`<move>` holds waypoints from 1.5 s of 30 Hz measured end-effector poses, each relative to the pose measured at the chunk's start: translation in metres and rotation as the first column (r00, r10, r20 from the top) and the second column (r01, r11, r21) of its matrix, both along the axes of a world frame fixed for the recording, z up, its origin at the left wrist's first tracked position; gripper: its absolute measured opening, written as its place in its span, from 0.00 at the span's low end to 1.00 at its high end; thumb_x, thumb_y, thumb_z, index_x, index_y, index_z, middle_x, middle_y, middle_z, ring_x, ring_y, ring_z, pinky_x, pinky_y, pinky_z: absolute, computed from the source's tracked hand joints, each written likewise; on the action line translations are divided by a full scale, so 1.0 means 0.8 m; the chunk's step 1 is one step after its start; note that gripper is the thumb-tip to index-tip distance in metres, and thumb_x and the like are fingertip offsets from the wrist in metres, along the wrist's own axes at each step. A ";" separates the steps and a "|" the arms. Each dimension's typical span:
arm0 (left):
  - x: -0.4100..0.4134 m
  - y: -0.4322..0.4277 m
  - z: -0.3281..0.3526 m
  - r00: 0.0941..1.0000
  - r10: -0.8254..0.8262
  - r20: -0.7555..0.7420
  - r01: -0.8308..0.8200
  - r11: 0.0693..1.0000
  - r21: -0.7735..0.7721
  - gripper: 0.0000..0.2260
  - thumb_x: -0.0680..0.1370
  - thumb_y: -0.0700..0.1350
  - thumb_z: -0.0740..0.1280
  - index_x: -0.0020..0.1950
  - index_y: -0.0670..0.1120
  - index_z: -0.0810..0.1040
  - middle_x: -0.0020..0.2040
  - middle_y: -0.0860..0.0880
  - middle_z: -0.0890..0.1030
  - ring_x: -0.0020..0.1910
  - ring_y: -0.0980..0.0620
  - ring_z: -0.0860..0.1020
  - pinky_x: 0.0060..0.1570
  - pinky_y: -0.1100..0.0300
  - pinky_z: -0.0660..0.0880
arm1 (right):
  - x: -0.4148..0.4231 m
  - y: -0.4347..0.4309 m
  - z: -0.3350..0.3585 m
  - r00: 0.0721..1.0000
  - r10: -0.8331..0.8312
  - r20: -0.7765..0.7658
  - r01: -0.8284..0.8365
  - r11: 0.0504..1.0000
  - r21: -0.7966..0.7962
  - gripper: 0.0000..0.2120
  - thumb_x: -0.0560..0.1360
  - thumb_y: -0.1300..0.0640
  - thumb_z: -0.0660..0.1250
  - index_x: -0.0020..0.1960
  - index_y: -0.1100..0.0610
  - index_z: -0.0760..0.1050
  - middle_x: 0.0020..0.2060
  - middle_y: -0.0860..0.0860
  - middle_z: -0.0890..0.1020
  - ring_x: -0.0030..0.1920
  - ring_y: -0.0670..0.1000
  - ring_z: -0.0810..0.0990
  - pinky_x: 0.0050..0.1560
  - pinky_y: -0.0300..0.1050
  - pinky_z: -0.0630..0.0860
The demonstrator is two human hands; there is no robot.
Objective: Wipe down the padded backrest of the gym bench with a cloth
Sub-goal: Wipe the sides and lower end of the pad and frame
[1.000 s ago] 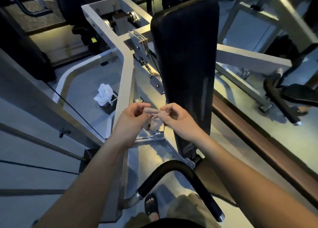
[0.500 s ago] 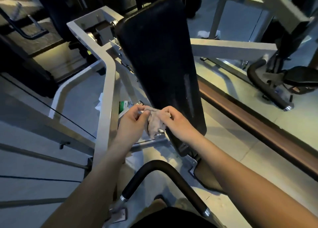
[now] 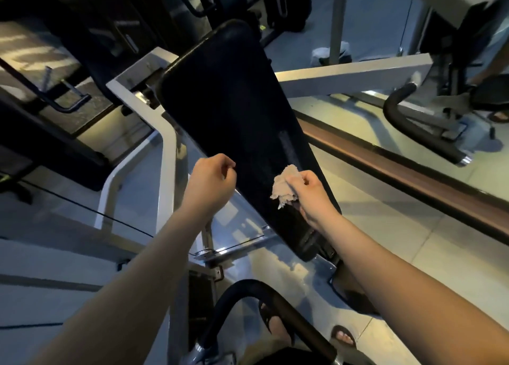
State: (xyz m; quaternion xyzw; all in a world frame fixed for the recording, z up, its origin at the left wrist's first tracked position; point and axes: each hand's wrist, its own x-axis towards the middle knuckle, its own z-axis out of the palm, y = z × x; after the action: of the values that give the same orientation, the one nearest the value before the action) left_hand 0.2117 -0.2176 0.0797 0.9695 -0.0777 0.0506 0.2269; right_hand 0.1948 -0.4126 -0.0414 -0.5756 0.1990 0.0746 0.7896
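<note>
The black padded backrest (image 3: 234, 111) runs from the upper middle down to the lower centre, mounted on a white steel frame (image 3: 168, 155). A small crumpled beige cloth (image 3: 283, 184) is pinched in my right hand (image 3: 308, 194), which rests over the lower right part of the pad. The cloth lies against the pad surface. My left hand (image 3: 212, 183) is at the pad's left edge, fingers curled in loosely with nothing in them.
A black curved handle (image 3: 261, 304) arcs below my arms, with sandalled feet (image 3: 341, 337) on the tiled floor. A mirror wall with a brown ledge (image 3: 399, 169) runs along the right. A white crossbar (image 3: 352, 78) and another machine's handle (image 3: 413, 127) are reflected behind.
Both hands held the cloth together in front of the pad's lower end. Now they have parted: the right hand carries the cloth onto the pad, the left has let go and moved left.
</note>
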 end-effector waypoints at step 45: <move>0.174 0.037 -0.046 0.487 -0.652 0.582 -0.033 0.652 0.758 0.10 0.75 0.44 0.60 0.53 0.47 0.78 0.51 0.47 0.79 0.58 0.43 0.72 0.60 0.46 0.66 | 0.055 0.089 -0.096 0.884 0.181 0.432 0.188 0.708 -0.681 0.16 0.75 0.70 0.67 0.58 0.56 0.78 0.54 0.51 0.76 0.56 0.55 0.80 0.61 0.40 0.76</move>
State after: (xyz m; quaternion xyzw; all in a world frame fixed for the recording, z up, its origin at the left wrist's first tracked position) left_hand 0.3507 -0.1878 0.0432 0.8006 -0.3772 0.4179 -0.2052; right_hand 0.2386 -0.3413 -0.1181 -0.8328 0.0169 -0.1498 0.5327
